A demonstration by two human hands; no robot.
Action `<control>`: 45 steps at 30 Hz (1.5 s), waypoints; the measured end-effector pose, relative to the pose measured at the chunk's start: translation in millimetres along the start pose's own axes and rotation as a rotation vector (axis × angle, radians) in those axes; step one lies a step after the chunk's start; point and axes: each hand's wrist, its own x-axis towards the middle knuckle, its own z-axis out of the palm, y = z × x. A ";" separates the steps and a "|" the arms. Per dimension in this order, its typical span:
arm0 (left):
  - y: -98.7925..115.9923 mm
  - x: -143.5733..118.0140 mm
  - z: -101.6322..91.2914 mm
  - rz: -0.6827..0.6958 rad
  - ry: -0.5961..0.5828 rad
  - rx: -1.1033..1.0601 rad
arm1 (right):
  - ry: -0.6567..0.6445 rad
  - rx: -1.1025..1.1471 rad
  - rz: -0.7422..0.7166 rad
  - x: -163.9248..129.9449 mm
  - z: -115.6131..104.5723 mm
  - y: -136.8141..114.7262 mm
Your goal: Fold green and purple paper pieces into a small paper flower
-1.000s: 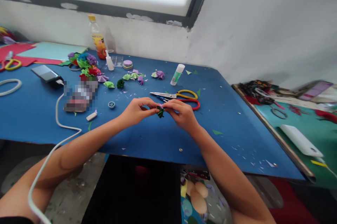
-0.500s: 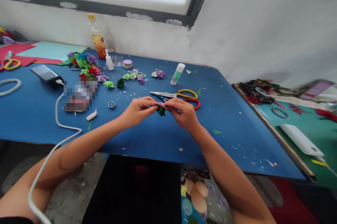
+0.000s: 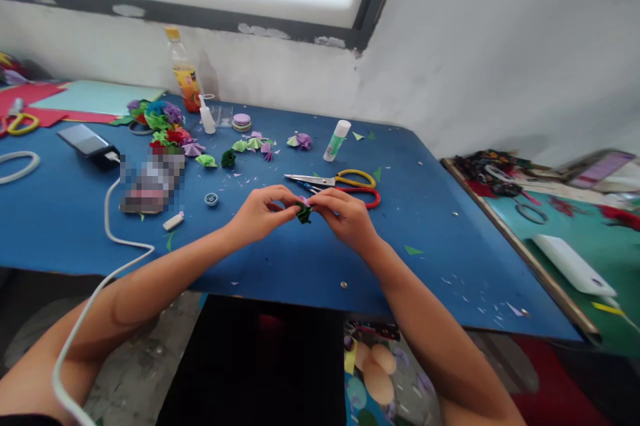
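A small dark green folded paper piece [image 3: 303, 213] is pinched between the fingertips of my left hand [image 3: 260, 212] and my right hand [image 3: 345, 215], just above the blue table [image 3: 430, 239]. A bit of purple shows at its top. Just behind my hands lie yellow-handled scissors [image 3: 333, 180] and red-handled scissors [image 3: 364, 196]. A white glue stick [image 3: 336, 141] lies farther back.
Small folded paper flowers [image 3: 253, 144] and a colourful pile [image 3: 160, 119] sit at the back left, with a bottle [image 3: 184, 79], a phone [image 3: 86, 140] and a white cable [image 3: 113, 226]. Paper scraps litter the table. A green-topped table [image 3: 590, 239] adjoins on the right.
My hands stay in place, pinching the green piece. The fingers shift slightly and the piece turns a little between them.
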 end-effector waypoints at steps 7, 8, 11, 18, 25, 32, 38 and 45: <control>-3.8 1.7 0.9 -0.028 0.042 -0.057 | -0.001 -0.008 0.016 -0.7 0.0 -0.4; -4.0 2.0 0.4 -0.031 0.034 -0.060 | -0.001 -0.008 0.018 -0.5 0.0 -0.6; -4.3 2.0 -0.7 -0.043 0.004 -0.065 | -0.002 -0.010 0.024 0.2 -0.3 -1.2; -1.6 -0.2 -0.2 -0.036 -0.046 -0.032 | -0.008 -0.013 0.030 0.6 -0.9 -0.1; -4.4 4.9 0.3 -0.128 -0.020 -0.148 | -0.026 -0.023 0.032 0.7 -0.2 1.5; -9.1 10.1 -4.1 -0.466 -0.128 -0.485 | -0.008 0.081 -0.039 1.4 -1.6 -1.1; -13.9 9.5 -2.2 -0.561 -0.342 -0.507 | -0.038 0.102 -0.026 0.8 -0.5 -1.4; -13.0 9.7 -7.8 -0.560 -0.389 -0.538 | -0.047 0.108 -0.051 0.5 -1.8 -2.1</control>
